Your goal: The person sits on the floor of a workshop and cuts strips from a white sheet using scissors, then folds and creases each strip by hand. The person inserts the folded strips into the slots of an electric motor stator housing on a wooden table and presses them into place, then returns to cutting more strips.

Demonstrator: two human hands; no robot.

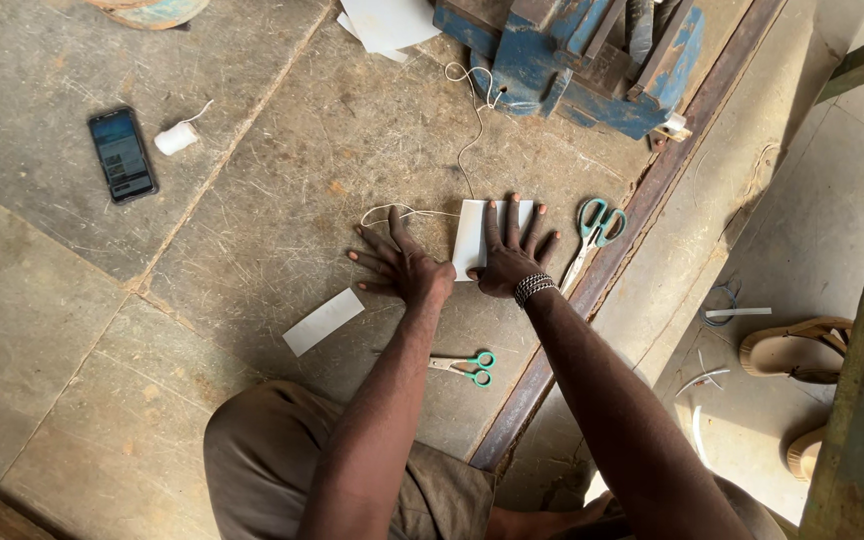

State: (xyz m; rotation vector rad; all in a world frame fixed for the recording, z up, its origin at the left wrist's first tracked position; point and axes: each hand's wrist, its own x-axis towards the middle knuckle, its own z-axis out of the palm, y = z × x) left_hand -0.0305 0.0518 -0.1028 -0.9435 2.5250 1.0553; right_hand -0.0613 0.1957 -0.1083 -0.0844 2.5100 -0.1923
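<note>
My right hand (510, 252) lies flat with fingers spread on a white folded sheet of paper (471, 234) on the worn workbench. My left hand (399, 262) rests flat on the bench just left of that sheet, fingers apart, holding nothing. A white string (469, 150) runs from the sheet's top edge up toward the blue vise, with a loop by my left fingertips. Large green-handled scissors (592, 232) lie right of my right hand. Small green-handled scissors (465, 366) lie between my forearms.
A blue metal vise (572, 55) stands at the back. A white paper strip (323, 321) lies left of my forearm. A phone (122, 154) and a thread spool (176, 138) sit at far left. A metal rail (642, 200) edges the bench; sandals (797, 345) lie on the floor.
</note>
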